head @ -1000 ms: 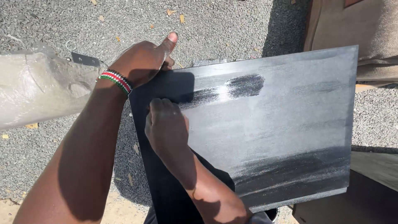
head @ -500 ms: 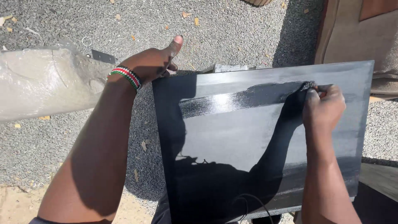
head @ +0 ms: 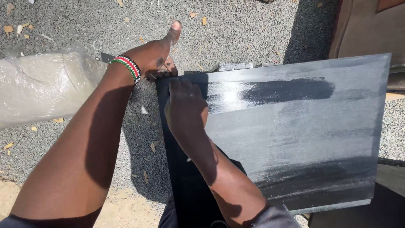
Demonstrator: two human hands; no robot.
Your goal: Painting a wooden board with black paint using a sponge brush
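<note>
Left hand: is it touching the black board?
Touching. The head view shows the left hand gripping the black board at its upper left corner.

A flat black board (head: 295,135) lies tilted, dusty grey on top, with darker wiped streaks across its upper and lower parts.

A beaded wristband (head: 125,66) of red, green, white and black rows is worn on the left wrist. Both forearms are bare. A grey sleeve edge (head: 274,215) is seen at five o'clock.

Black board (head: 295,126) — dusty, partly glossy
</note>
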